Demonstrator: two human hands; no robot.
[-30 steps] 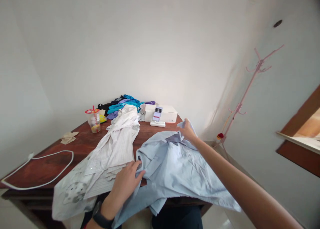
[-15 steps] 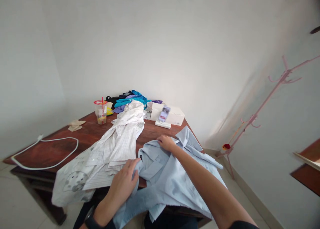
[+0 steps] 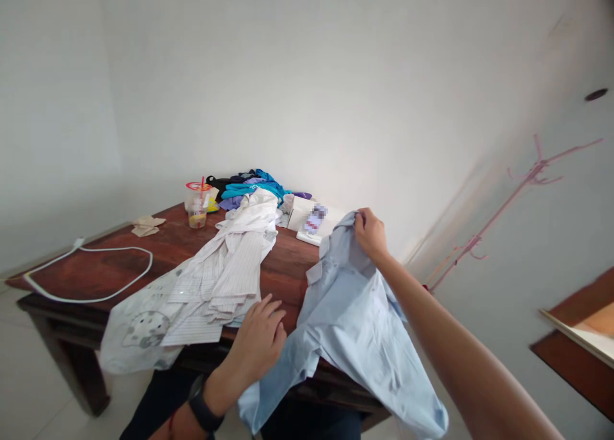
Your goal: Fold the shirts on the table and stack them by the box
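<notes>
A light blue collared shirt drapes over the near right part of the wooden table, its lower parts hanging past the front edge. My right hand pinches the shirt near its collar and holds that end raised above the tabletop. My left hand hovers at the table's front edge, left of the blue shirt, fingers stretched and holding nothing. To its left lies a white striped shirt, spread lengthwise over a pale printed cloth or bag that hangs off the edge.
At the back is a heap of blue, purple and black clothes. A plastic cup with a straw, a brown napkin, a white cable loop and a white box are on the table. A pink coat rack leans at right.
My right hand has lifted the blue shirt's collar end up and to the right. My left hand has let go of the shirt and sits slightly lower.
</notes>
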